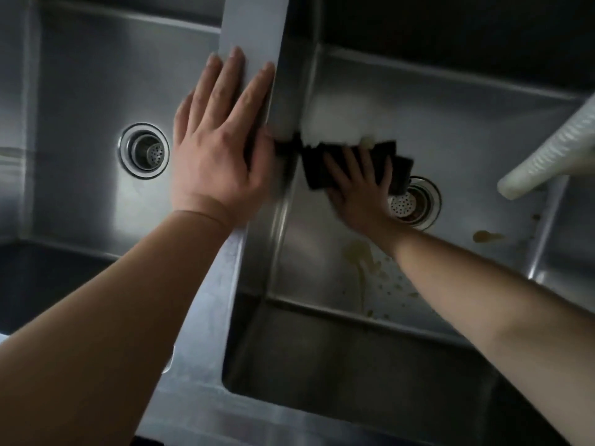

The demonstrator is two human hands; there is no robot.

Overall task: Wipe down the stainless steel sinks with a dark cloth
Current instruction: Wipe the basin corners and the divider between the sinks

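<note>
Two stainless steel sink basins sit side by side, the left sink [83, 91] and the right sink [450, 101], split by a flat steel divider [257, 24]. My left hand [219, 140] lies flat on the divider with fingers straight and spread. Down in the right basin my right hand [357, 188] presses the dark cloth [322, 169] against the bottom, fingers spread on top of it, beside the drain [415, 201]. Brownish stains [363, 262] mark the basin floor nearer to me.
The left basin has its own drain strainer [145, 151]. A stack of white ridged cups [553, 149] juts in from the right edge above the right basin. A bright reflection [335, 120] sits beyond the cloth. Another stain [486, 236] lies right of the drain.
</note>
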